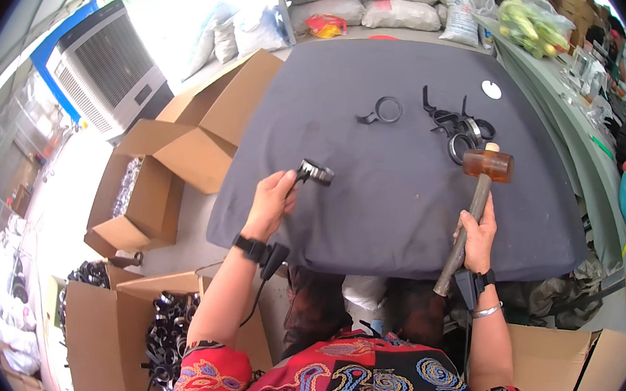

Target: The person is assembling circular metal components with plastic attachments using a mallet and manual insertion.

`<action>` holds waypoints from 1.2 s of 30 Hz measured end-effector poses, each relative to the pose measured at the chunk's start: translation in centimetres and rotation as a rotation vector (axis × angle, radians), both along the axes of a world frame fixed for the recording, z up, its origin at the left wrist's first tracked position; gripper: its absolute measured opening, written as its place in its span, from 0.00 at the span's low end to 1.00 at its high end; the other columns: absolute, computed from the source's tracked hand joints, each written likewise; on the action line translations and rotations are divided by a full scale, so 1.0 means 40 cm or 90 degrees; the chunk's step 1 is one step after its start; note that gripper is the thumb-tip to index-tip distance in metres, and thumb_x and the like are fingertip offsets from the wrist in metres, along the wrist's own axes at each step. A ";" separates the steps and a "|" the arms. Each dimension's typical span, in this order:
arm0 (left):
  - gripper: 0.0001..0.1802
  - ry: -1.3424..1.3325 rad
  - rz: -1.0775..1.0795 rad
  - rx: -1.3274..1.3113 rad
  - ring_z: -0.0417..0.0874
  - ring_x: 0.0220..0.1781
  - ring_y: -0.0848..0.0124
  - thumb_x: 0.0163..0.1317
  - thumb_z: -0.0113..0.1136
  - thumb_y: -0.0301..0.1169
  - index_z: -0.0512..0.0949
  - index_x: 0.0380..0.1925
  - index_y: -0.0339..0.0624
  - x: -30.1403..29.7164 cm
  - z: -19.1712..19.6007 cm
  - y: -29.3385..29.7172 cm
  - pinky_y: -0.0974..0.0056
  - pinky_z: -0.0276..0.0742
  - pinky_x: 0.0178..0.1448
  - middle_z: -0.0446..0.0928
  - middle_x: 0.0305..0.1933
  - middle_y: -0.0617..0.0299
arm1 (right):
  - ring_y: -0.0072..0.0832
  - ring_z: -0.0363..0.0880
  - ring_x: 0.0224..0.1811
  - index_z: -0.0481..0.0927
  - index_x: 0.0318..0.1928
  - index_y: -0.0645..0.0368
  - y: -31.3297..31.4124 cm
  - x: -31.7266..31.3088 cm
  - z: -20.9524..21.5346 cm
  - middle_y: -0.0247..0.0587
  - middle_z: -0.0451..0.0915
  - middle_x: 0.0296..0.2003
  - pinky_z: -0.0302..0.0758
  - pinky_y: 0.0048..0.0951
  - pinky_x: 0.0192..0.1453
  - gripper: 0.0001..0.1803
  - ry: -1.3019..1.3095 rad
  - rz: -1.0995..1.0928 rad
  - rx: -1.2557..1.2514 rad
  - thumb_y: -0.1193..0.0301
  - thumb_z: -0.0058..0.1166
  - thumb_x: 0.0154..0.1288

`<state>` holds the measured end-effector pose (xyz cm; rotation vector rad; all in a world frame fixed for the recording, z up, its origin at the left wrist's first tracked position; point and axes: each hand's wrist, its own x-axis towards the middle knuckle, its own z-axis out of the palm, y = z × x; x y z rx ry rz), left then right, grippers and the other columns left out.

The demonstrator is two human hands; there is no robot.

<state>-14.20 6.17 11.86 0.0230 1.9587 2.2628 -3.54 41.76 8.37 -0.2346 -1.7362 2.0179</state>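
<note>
Left hand (270,202) grip: one black clamp (315,172) | right hand (478,239) grip: one mallet (478,201)

Matt grey cloth covers the table (403,205), soft and slightly creased. The mallet (471,212) shows a glossy, translucent amber plastic head on a worn wooden handle. Black metal clamp (315,172), dull sheen.

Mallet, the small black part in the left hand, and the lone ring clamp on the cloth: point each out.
mallet (488,165), head view, on its amber head.
small black part (316,172), head view, on its body past the left hand's fingertips.
ring clamp (388,110), head view, on the ring's rim.
</note>
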 end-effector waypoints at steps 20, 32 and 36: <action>0.13 0.114 0.266 0.077 0.73 0.28 0.78 0.66 0.55 0.37 0.75 0.25 0.41 0.319 -0.304 -0.230 0.71 0.68 0.38 0.75 0.24 0.66 | 0.40 0.61 0.68 0.55 0.69 0.59 -0.620 -0.110 0.403 0.49 0.62 0.66 0.62 0.31 0.67 0.36 0.459 0.365 0.477 0.74 0.52 0.61; 0.14 0.108 0.309 0.089 0.73 0.29 0.77 0.66 0.55 0.36 0.74 0.24 0.41 0.323 -0.300 -0.205 0.70 0.68 0.40 0.75 0.24 0.66 | 0.14 0.67 0.18 0.51 0.72 0.52 -0.637 -0.134 0.364 0.28 0.72 0.25 0.71 0.19 0.21 0.38 0.208 0.420 0.362 0.75 0.49 0.62; 0.14 0.107 0.277 0.117 0.73 0.29 0.77 0.66 0.55 0.37 0.74 0.24 0.41 0.313 -0.293 -0.183 0.70 0.69 0.40 0.75 0.24 0.66 | 0.14 0.69 0.21 0.48 0.72 0.55 -0.606 -0.093 0.115 0.30 0.73 0.26 0.72 0.20 0.21 0.40 0.040 0.502 0.427 0.76 0.48 0.61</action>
